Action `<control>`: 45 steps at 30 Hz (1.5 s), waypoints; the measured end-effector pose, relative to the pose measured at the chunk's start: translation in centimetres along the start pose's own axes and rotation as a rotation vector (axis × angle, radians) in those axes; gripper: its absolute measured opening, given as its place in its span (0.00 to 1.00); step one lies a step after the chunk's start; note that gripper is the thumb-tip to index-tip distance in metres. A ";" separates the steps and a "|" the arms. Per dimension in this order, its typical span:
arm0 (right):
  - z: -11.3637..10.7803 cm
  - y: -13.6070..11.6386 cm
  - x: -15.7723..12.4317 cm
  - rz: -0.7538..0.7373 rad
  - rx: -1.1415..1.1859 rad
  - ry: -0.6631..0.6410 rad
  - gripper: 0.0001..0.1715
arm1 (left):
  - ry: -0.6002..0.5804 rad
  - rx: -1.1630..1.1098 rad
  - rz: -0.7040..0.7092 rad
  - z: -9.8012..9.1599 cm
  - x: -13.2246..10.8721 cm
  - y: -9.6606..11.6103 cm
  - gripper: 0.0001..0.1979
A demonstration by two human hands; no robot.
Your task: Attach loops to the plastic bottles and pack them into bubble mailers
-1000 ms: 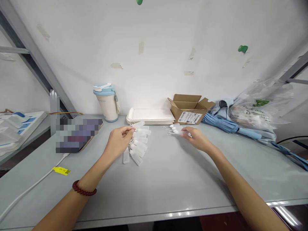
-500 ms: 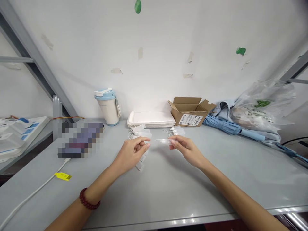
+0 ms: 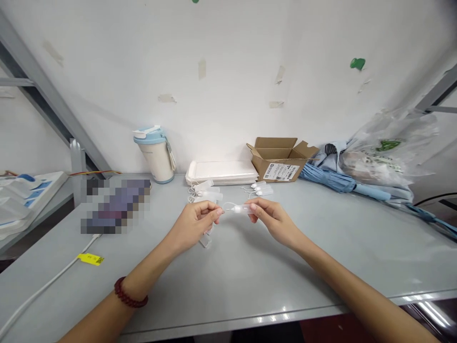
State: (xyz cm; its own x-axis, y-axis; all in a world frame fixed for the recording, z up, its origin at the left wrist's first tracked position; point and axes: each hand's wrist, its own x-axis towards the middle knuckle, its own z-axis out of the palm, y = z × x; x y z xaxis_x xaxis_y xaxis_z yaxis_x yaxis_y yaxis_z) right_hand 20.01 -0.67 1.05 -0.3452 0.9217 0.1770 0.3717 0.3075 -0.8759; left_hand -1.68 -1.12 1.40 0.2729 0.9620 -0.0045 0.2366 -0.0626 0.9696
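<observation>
A small translucent needle-tip bottle [image 3: 241,209] lies level above the table, pinched at its base end by the thumb and fingers of my right hand [image 3: 273,219]. Its bare metal needle points left, and a thin tether loops from the neck toward my left hand [image 3: 193,223]. My left thumb and forefinger are closed at the needle's end on the tethered cap, mostly hidden by the fingertips. Behind my left hand sits a group of similar bottles [image 3: 210,196], partly covered by it. A few more bottles [image 3: 262,191] lie beyond my right hand.
White padded envelopes [image 3: 224,170] are stacked by the wall, beside an open cardboard box [image 3: 276,166]. A tumbler [image 3: 156,155] stands left of them. A blue folded umbrella [image 3: 332,178] and plastic bag [image 3: 385,152] lie right. A white cable [image 3: 43,288] crosses the left side.
My left fingers have come right up to the bottle's needle end and closed there. The needle and looped tether now show clearly. The camera view has shifted slightly.
</observation>
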 end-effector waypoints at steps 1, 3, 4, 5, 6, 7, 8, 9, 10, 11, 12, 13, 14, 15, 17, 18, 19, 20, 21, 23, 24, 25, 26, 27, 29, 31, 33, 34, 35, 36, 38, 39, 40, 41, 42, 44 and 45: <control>0.0 0.0 -0.1 0.003 0.002 -0.003 0.22 | -0.008 -0.049 -0.013 0.0 0.0 0.0 0.13; 0.1 0.1 -0.1 0.014 0.008 -0.011 0.22 | -0.031 -0.121 -0.031 0.2 0.0 0.1 0.13; 0.1 0.1 -0.1 0.017 0.013 -0.016 0.22 | -0.040 -0.144 -0.037 0.2 0.0 0.2 0.14; 0.1 0.1 -0.1 0.018 0.016 -0.023 0.22 | -0.045 -0.163 -0.039 0.3 -0.1 0.2 0.14; 0.1 0.1 0.0 0.017 0.021 -0.028 0.21 | -0.046 -0.177 -0.039 0.4 -0.1 0.2 0.14; 0.0 0.0 0.0 0.013 0.027 -0.031 0.21 | -0.043 -0.187 -0.040 0.5 -0.1 0.2 0.14; 0.0 0.0 0.0 0.008 0.035 -0.034 0.20 | -0.038 -0.195 -0.042 0.6 -0.2 0.2 0.14; 0.0 -0.1 0.1 0.003 0.042 -0.035 0.20 | -0.034 -0.202 -0.044 0.7 -0.2 0.1 0.14; -0.1 -0.2 0.1 0.000 0.049 -0.037 0.20 | -0.031 -0.209 -0.045 0.7 -0.2 0.1 0.14; -0.1 -0.2 0.1 -0.001 0.056 -0.038 0.20 | -0.028 -0.215 -0.048 0.8 -0.2 0.1 0.14; -0.1 -0.2 0.1 -0.002 0.061 -0.038 0.21 | -0.028 -0.220 -0.050 0.8 -0.1 0.0 0.14; -0.1 -0.3 0.1 -0.002 0.063 -0.038 0.21 | -0.029 -0.227 -0.050 0.8 -0.1 0.0 0.14; -0.1 -0.2 0.1 -0.003 0.063 -0.039 0.22 | -0.030 -0.234 -0.048 0.8 -0.1 -0.1 0.14; -0.1 -0.2 0.1 -0.007 0.063 -0.039 0.22 | -0.030 -0.241 -0.048 0.8 -0.1 -0.2 0.14; 0.0 -0.2 0.1 -0.018 0.065 -0.046 0.24 | -0.026 -0.257 -0.050 0.8 0.0 -0.3 0.14; 0.0 -0.2 0.1 -0.021 0.071 -0.050 0.24 | -0.024 -0.262 -0.053 0.8 0.0 -0.4 0.15; 0.0 -0.2 0.1 -0.022 0.079 -0.054 0.25 | -0.024 -0.266 -0.055 0.8 0.0 -0.4 0.15; 0.1 -0.2 0.1 -0.022 0.088 -0.057 0.25 | -0.026 -0.267 -0.056 0.9 0.0 -0.5 0.15; 0.1 -0.2 0.1 -0.020 0.095 -0.058 0.25 | -0.028 -0.268 -0.055 0.9 0.0 -0.5 0.15; 0.3 -0.2 0.1 -0.024 0.104 -0.051 0.24 | -0.035 -0.273 -0.047 1.0 -0.1 -0.4 0.15; 0.4 -0.2 0.1 -0.031 0.109 -0.044 0.24 | -0.037 -0.277 -0.041 1.0 -0.2 -0.3 0.15; 0.5 -0.2 0.1 -0.039 0.117 -0.037 0.24 | -0.039 -0.284 -0.035 1.1 -0.2 -0.2 0.15; 0.5 -0.1 0.1 -0.044 0.127 -0.029 0.24 | -0.039 -0.292 -0.031 1.1 -0.2 -0.2 0.15; 0.6 -0.1 0.1 -0.048 0.140 -0.025 0.23 | -0.039 -0.302 -0.030 1.1 -0.3 -0.1 0.15; 0.6 0.0 0.1 -0.045 0.158 -0.019 0.23 | -0.038 -0.321 -0.035 1.1 -0.3 0.0 0.15; 0.5 0.0 0.1 -0.037 0.150 -0.011 0.23 | -0.040 -0.333 -0.040 1.1 -0.4 0.1 0.14; 0.5 0.0 0.1 -0.036 0.130 -0.006 0.24 | -0.042 -0.337 -0.041 1.1 -0.4 0.1 0.14; 0.5 0.0 0.1 -0.038 0.126 -0.004 0.25 | -0.041 -0.337 -0.042 1.0 -0.4 0.1 0.14; 0.4 0.0 0.1 -0.042 0.129 -0.002 0.25 | -0.038 -0.336 -0.043 1.0 -0.5 0.1 0.14; 0.4 0.1 0.1 -0.046 0.138 0.000 0.25 | -0.033 -0.335 -0.044 1.1 -0.5 0.1 0.13; 0.4 0.1 0.1 -0.049 0.161 0.005 0.25 | -0.022 -0.334 -0.041 1.1 -0.5 0.0 0.13; 0.3 0.1 0.1 -0.048 0.167 0.007 0.25 | -0.018 -0.333 -0.034 1.1 -0.5 0.0 0.13; 0.3 0.0 0.1 -0.045 0.170 0.009 0.24 | -0.016 -0.330 -0.027 1.2 -0.5 0.0 0.13; 0.3 0.0 0.1 -0.040 0.170 0.010 0.24 | -0.019 -0.325 -0.021 1.2 -0.4 0.0 0.14; 0.4 0.0 0.1 -0.036 0.169 0.010 0.24 | -0.022 -0.319 -0.017 1.2 -0.4 0.1 0.14; 0.4 -0.1 0.0 -0.031 0.175 0.010 0.23 | -0.029 -0.304 -0.016 1.2 -0.5 0.2 0.15; 0.4 -0.1 0.0 -0.030 0.184 0.008 0.23 | -0.029 -0.299 -0.016 1.2 -0.5 0.2 0.15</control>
State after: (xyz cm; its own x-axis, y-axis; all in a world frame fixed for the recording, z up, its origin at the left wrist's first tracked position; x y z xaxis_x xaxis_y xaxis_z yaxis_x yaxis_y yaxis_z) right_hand 19.65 -0.75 0.94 -0.3468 0.9149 0.2067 0.1976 0.2867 -0.9374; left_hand -0.66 -1.94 1.32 0.2989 0.9540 -0.0235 -0.0428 0.0380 0.9984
